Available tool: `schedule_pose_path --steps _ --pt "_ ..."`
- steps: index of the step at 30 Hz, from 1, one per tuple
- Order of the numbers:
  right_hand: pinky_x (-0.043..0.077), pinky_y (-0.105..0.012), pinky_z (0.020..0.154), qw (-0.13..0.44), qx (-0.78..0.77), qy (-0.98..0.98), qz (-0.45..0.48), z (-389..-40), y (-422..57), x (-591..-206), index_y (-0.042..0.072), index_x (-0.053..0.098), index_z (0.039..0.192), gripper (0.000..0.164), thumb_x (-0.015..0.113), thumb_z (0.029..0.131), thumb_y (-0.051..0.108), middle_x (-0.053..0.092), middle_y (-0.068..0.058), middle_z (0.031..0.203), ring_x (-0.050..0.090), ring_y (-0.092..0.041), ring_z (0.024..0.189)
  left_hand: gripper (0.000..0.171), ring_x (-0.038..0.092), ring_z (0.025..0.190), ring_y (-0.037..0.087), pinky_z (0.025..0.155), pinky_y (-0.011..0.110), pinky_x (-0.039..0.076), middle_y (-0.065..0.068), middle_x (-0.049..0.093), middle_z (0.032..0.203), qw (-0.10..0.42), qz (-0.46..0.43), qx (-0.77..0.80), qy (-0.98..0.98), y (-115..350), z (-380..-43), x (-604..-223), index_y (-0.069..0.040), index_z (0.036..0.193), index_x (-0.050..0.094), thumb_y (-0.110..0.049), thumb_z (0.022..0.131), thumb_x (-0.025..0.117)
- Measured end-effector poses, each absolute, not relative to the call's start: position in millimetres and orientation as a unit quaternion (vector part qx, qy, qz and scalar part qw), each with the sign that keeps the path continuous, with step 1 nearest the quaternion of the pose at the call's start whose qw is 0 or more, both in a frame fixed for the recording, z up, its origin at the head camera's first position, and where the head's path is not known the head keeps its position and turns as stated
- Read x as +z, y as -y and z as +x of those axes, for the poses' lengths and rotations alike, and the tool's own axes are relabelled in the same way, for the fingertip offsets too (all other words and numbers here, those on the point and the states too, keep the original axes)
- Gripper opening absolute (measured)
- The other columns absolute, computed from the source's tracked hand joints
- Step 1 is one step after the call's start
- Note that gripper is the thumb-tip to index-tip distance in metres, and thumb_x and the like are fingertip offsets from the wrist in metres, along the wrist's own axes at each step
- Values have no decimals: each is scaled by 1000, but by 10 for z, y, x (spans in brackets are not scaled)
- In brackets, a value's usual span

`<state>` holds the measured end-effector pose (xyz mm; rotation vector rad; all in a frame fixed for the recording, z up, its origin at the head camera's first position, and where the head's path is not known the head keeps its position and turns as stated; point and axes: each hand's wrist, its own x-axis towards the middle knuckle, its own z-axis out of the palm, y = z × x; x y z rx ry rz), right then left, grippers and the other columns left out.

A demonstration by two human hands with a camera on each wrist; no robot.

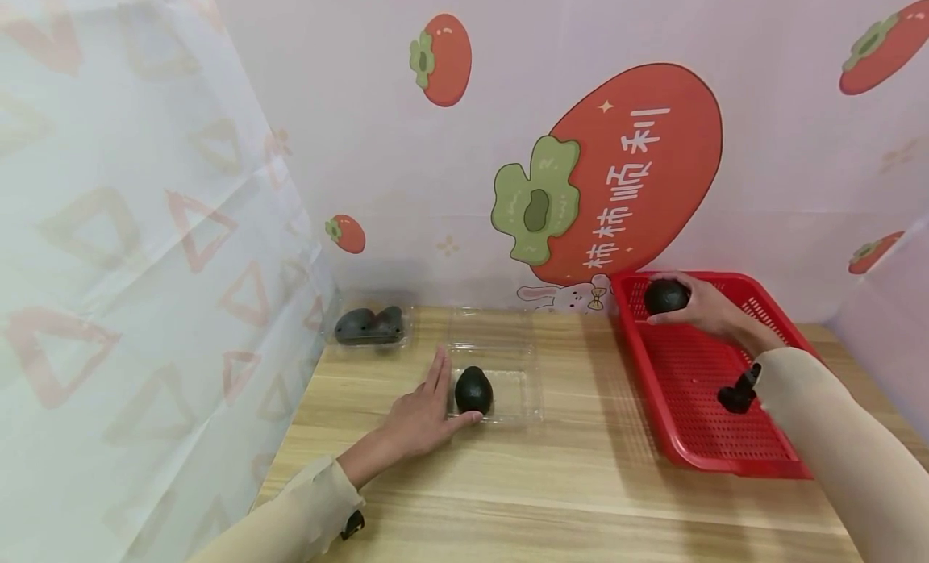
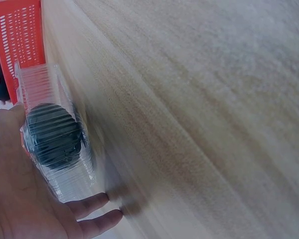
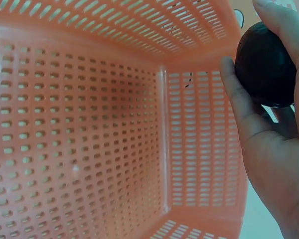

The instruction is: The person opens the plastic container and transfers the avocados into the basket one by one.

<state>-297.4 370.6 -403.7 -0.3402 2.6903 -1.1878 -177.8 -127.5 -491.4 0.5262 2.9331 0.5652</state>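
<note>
My right hand (image 1: 700,306) grips a dark avocado (image 1: 664,296) over the far left corner of a red plastic basket (image 1: 671,434). In the right wrist view the fingers and thumb curl round that avocado (image 3: 265,64). My left hand (image 1: 421,414) rests at the left side of a clear plastic box (image 1: 533,385), its fingers straight along the wall and the thumb at the front edge. One dark avocado (image 1: 473,391) sits in the left part of this box. The left wrist view shows the avocado (image 2: 55,134) through the ribbed clear wall.
A clear box holding dark avocados (image 1: 368,326) stands at the back left of the wooden table (image 1: 508,490). The clear box's lid (image 1: 489,325) lies open toward the printed back wall (image 1: 392,143). A white patterned sheet (image 1: 145,264) borders the left side.
</note>
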Motion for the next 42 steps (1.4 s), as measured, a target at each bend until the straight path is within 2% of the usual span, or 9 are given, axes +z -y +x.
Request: schedule_pose_path --steps 5,7,13,21,26,30,35,42 --pt "57 -54 97 92 -376 -915 -119 -2972 -3755 -4064 6 42 155 84 88 88 26 52 -23 146 50 -41 128 116 67 123 41 57 37 48 14 -1 178 56 173 184 -966 1274 -1781 -4914 -6 171 0 -75 97 57" --pt "56 -58 98 92 -368 -918 -119 -2967 -3775 -4086 7 43 155 85 89 87 28 53 -23 145 52 -41 127 116 66 123 41 58 37 49 14 0 178 55 173 183 -966 1275 -1783 -4917 -6 171 0 -76 96 57" --pt "57 -57 98 94 -361 -920 -123 -2993 -3832 -4186 3 44 154 85 90 87 26 55 -25 144 53 -42 125 116 68 120 40 55 35 46 14 0 178 53 176 182 -966 1267 -1777 -4898 -6 171 0 -76 96 56" --pt "54 -62 100 103 -368 -916 -122 -3002 -3809 -4329 1 43 155 87 90 86 25 51 -27 146 51 -44 127 117 69 119 39 49 31 41 14 0 178 57 177 184 -965 1279 -1765 -4909 -8 171 -1 -80 95 53" --pt "55 -62 99 105 -369 -915 -128 -3001 -3776 -4373 -2 42 153 86 90 87 24 51 -30 145 50 -47 127 117 70 116 39 50 32 42 14 1 178 57 176 183 -965 1284 -1770 -4903 -8 171 -1 -79 96 54" --pt "52 -65 101 110 -372 -912 -134 -3001 -3751 -4406 -3 43 152 84 89 87 23 51 -29 144 50 -47 127 117 67 122 40 51 32 43 14 1 178 56 179 182 -965 1286 -1775 -4909 -8 171 -1 -78 96 54" --pt "50 -67 103 123 -370 -911 -133 -3010 -3735 -4454 -1 46 150 85 91 84 27 53 -27 144 51 -45 128 116 67 123 40 52 32 44 14 0 178 53 179 186 -965 1283 -1775 -4913 -7 171 0 -76 96 56" --pt "47 -71 102 123 -332 -924 -143 -3018 -3762 -4507 -4 48 148 90 94 80 32 54 -30 142 52 -48 125 116 67 123 40 53 33 45 15 0 178 53 179 190 -964 1272 -1764 -4909 -6 171 1 -76 96 56"
